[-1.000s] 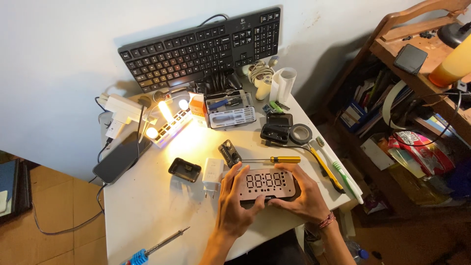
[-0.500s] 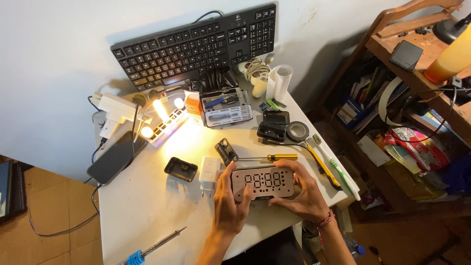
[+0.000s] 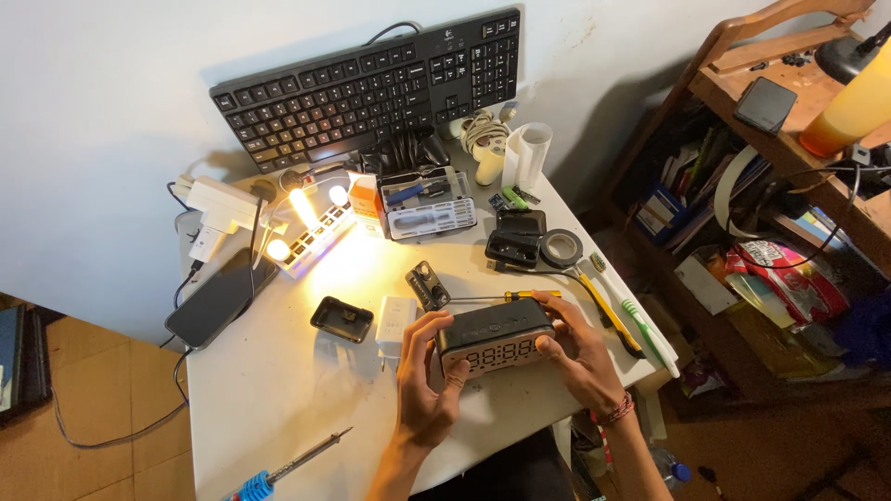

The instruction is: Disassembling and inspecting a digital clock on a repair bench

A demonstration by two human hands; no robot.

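A dark rectangular digital clock with a lit segment display stands upright on the white table, display toward me. My left hand grips its left end and my right hand grips its right end. Just behind the clock lie a yellow-handled screwdriver, a small black part and a white adapter block. A small black tray-like piece rests to the left.
A black keyboard leans on the wall. Lit power strip, phone, bit set case, black tape roll, box cutter, blue-handled soldering iron near the front edge. A cluttered wooden shelf stands at right.
The clock has been tilted up from lying nearly flat to standing on its edge, and both hands shifted along its ends. The view moved slightly.
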